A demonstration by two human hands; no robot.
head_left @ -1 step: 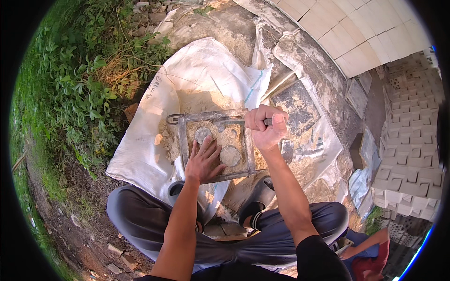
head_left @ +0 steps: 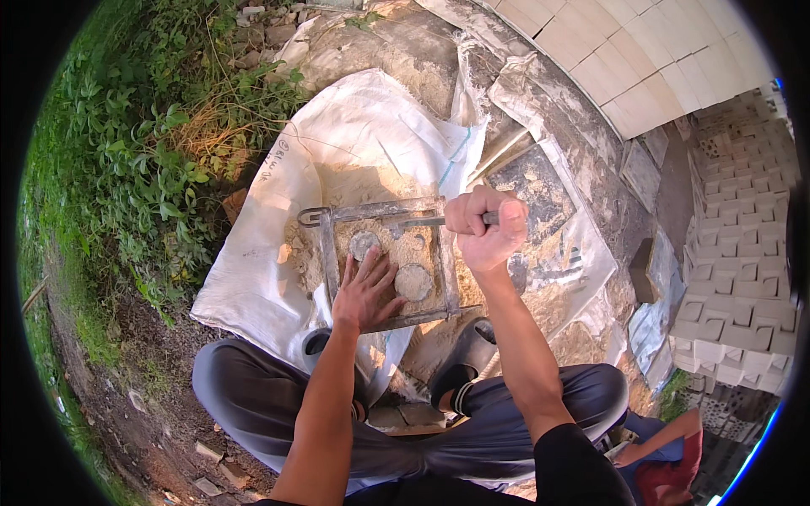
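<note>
A rectangular mould frame (head_left: 328,253) with a loop handle lies before me on a white sack, packed with pale sandy material (head_left: 422,246). Two round grey discs (head_left: 413,282) sit in that material. My left hand (head_left: 364,295) lies flat on it with fingers spread, the fingertips touching or close to the far-left disc. At the frame's far right side, my right hand (head_left: 487,226) is closed around a slim metal bar (head_left: 419,223). The bar's flat left end extends over the sand near the far rail; its short other end sticks out past my thumb.
The white sack (head_left: 253,244) spreads under the frame, with loose sand (head_left: 359,181) beyond. A dark, sand-covered board (head_left: 536,190) lies to the right. Stacked pale blocks (head_left: 734,253) stand farther right, and green plants (head_left: 152,160) grow left. Another person's arm (head_left: 658,438) shows at lower right.
My right hand has shifted slightly right. The metal bar, mostly hidden before, now shows lengthwise, reaching left over the sand. My left hand has stayed in place.
</note>
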